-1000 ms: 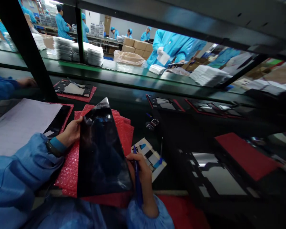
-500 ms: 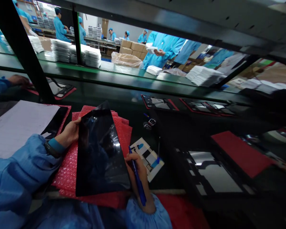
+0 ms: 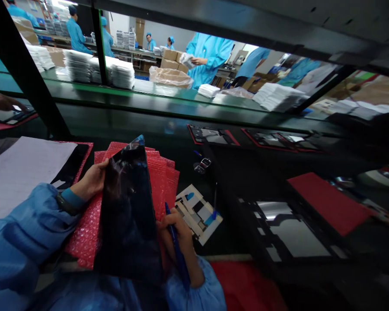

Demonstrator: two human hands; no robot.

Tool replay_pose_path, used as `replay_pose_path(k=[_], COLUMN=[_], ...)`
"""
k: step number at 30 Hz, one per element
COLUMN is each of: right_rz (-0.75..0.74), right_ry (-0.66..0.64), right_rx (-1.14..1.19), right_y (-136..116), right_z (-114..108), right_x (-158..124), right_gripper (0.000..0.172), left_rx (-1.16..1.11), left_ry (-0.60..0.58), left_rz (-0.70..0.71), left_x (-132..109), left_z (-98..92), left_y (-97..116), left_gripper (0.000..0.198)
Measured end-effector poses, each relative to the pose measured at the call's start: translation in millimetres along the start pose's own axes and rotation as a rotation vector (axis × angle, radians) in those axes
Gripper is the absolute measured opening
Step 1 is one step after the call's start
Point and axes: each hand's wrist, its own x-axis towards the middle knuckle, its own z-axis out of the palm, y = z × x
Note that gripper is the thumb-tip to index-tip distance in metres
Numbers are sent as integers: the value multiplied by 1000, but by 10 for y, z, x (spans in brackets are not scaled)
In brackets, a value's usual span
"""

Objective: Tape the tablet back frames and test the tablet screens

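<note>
A glossy black panel [image 3: 126,216] is held tilted between both my hands, above a stack of red bubble-wrap sheets [image 3: 162,177]. My left hand [image 3: 92,181] grips the panel's left edge, fingers closed on it. My right hand [image 3: 178,239] holds the panel's lower right edge and also clamps a blue pen [image 3: 176,252] between its fingers. Both arms wear blue sleeves.
A white paper sheet [image 3: 22,170] lies at the left over a dark panel. A small printed card [image 3: 197,214] and a metal clip [image 3: 202,165] lie to the right. Framed parts on red pads sit on the dark belt [image 3: 210,134]. Workers in blue stand beyond white stacks [image 3: 119,73].
The panel has turned more on edge and shifted slightly left and down with both hands. A framed part at the far left moved away leftward with another person's hand.
</note>
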Motion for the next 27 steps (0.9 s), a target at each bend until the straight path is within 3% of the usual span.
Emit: replay_pose_path(k=[6,15,22,25,27], right_rz=[-131,-92,132,246,309], right_ry=[16,-6,-30,-50,-92], right_rx=[3,29,150,242,340], right_y=[88,71,0,-24,-37], right_z=[58,40,-5,-43,-78], right_x=[6,-15,-29,-10,13], right_gripper=[17,17,23,29,34], left_rx=[67,145,205,245,318], left_ry=[19,-12,12,74,121], left_rz=[-15,-15,-10,16,30], left_x=[-42,-84,-95,-81,-50], left_z=[43,21,34,2,-42], left_y=[0,11,9,35,65], left_gripper=[31,27,27,24,33])
